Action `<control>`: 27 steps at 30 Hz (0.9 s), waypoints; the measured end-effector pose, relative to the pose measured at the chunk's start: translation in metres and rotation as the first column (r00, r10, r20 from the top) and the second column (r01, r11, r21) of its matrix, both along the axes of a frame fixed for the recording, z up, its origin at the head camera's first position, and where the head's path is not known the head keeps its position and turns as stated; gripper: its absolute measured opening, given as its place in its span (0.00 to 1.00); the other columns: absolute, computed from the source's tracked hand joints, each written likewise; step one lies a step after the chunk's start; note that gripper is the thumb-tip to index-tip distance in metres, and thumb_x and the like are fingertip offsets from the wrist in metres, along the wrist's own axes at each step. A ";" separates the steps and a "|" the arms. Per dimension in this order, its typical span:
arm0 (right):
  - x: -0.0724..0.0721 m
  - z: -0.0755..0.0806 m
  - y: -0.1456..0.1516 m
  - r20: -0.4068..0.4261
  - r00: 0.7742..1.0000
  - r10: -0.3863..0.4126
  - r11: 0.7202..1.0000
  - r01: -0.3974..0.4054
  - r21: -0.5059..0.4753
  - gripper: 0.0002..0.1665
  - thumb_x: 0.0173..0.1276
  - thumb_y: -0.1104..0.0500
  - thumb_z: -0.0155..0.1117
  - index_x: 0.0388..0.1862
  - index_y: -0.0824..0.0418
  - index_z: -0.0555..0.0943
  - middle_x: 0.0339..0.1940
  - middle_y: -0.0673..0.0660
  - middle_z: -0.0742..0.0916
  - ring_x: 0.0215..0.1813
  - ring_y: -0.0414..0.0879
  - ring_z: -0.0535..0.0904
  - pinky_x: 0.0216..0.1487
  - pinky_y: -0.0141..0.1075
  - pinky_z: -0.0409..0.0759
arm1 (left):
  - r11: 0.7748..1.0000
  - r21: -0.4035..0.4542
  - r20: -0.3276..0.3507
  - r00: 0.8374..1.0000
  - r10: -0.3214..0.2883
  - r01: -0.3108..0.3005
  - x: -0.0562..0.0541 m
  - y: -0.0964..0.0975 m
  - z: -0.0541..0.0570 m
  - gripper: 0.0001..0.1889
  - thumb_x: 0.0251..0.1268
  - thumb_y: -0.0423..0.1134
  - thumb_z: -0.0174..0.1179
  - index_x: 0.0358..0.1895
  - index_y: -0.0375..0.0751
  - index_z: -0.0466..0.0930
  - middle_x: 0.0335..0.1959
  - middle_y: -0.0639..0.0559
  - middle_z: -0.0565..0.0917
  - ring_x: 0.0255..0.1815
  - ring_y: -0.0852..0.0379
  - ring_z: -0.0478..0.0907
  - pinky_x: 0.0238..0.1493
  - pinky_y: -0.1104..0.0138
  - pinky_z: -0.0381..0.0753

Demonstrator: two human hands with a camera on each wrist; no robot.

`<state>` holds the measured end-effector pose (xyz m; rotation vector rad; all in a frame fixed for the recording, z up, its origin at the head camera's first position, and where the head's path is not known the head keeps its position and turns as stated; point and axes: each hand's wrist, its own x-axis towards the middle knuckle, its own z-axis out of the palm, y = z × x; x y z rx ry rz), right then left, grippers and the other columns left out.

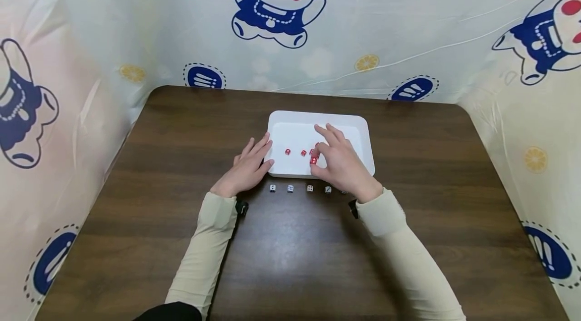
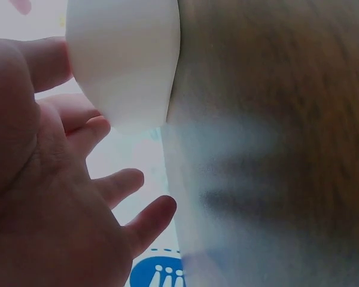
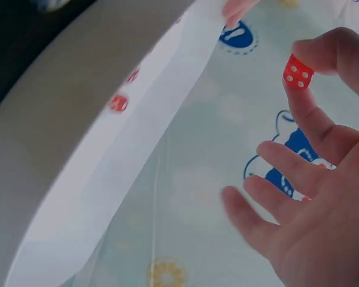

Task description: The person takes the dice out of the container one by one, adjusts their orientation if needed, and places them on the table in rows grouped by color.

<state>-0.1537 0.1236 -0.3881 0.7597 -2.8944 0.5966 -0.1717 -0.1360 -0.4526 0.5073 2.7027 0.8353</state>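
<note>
My right hand point(image 1: 341, 164) pinches a red die point(image 3: 298, 73) between thumb and index finger, above the white tray point(image 1: 290, 131). Its other fingers stretch out away from the die. Red dice point(image 1: 288, 152) lie on the tray in a row to the left of that hand, which partly hides some of them. At the tray's left side my left hand point(image 1: 247, 167) rests on the rim, with fingers and thumb extended; the left wrist view shows the hand against the tray's outer wall point(image 2: 122, 66).
In front of the tray, several white dice point(image 1: 290, 188) stand in a row on the dark wooden table point(image 1: 281, 260); the right wrist partly covers the rightmost. A printed curtain point(image 1: 181, 18) with bear figures surrounds the table's back and sides.
</note>
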 end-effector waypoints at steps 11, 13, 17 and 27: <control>0.019 -0.009 -0.029 0.046 0.996 0.072 0.997 -0.071 -0.032 0.05 0.56 0.54 0.67 0.28 0.53 0.81 0.74 0.59 0.69 0.77 0.61 0.56 0.69 0.59 0.63 | 1.000 -0.020 0.009 1.000 0.018 -0.018 -0.002 0.000 -0.001 0.32 0.76 0.54 0.42 0.78 0.51 0.47 0.80 0.62 0.39 0.81 0.42 0.33 0.70 0.33 0.41; 0.022 -0.011 -0.034 0.060 0.995 0.085 0.996 -0.083 -0.032 0.05 0.57 0.54 0.67 0.28 0.53 0.81 0.74 0.59 0.68 0.77 0.60 0.56 0.70 0.58 0.61 | 1.000 -0.019 0.008 1.000 0.019 -0.019 -0.001 0.000 0.000 0.32 0.76 0.54 0.42 0.78 0.51 0.48 0.80 0.62 0.39 0.81 0.42 0.33 0.70 0.33 0.42; 0.027 -0.016 -0.041 0.074 0.991 0.110 0.994 -0.108 -0.022 0.04 0.57 0.54 0.67 0.28 0.52 0.82 0.74 0.58 0.68 0.77 0.60 0.55 0.72 0.58 0.58 | 1.000 -0.020 0.000 1.000 0.010 -0.010 -0.002 0.000 0.000 0.32 0.76 0.53 0.42 0.78 0.50 0.48 0.80 0.61 0.39 0.81 0.41 0.33 0.69 0.32 0.43; 0.039 -0.030 -0.058 0.125 0.978 0.164 0.986 -0.164 -0.016 0.04 0.59 0.54 0.68 0.29 0.51 0.82 0.76 0.58 0.65 0.79 0.60 0.52 0.72 0.58 0.59 | 1.000 -0.028 0.001 1.000 0.008 -0.008 -0.003 0.000 -0.002 0.32 0.76 0.54 0.41 0.78 0.50 0.48 0.80 0.62 0.39 0.81 0.42 0.33 0.69 0.33 0.43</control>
